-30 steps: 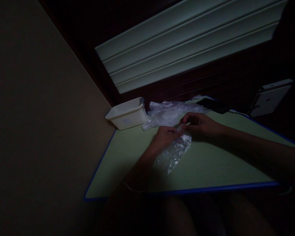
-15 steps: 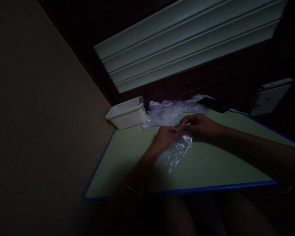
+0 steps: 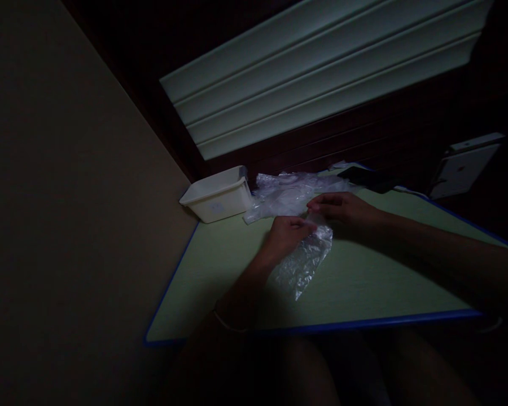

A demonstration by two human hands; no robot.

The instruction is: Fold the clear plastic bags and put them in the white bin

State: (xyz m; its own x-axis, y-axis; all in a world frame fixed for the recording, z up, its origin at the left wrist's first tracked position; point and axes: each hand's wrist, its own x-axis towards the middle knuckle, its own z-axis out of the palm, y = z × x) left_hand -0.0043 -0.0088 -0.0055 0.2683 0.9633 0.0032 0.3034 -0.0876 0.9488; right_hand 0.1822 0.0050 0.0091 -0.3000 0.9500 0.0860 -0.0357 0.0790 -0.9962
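A crinkled clear plastic bag [image 3: 307, 262] hangs over the green table from my two hands. My left hand [image 3: 285, 237] pinches its upper edge between thumb and fingers. To the right and slightly farther off, my right hand [image 3: 336, 207] is closed at the bag's top corner, its fingertips pressed together. Behind my hands lies a loose pile of clear plastic bags [image 3: 288, 192]. The dim light hides whether anything is inside the held bag.
A white plastic bin [image 3: 220, 203] stands at the table's back left, by the wall. The green table [image 3: 385, 276] has a blue edge. A dark item [image 3: 366, 178] lies at the back. Beyond the right edge is a white tablet-like device [image 3: 465, 169].
My right hand has shifted slightly up and left, its fingers now closer together. More of the bag's top shows between my hands, and its lower corner has swung slightly right.
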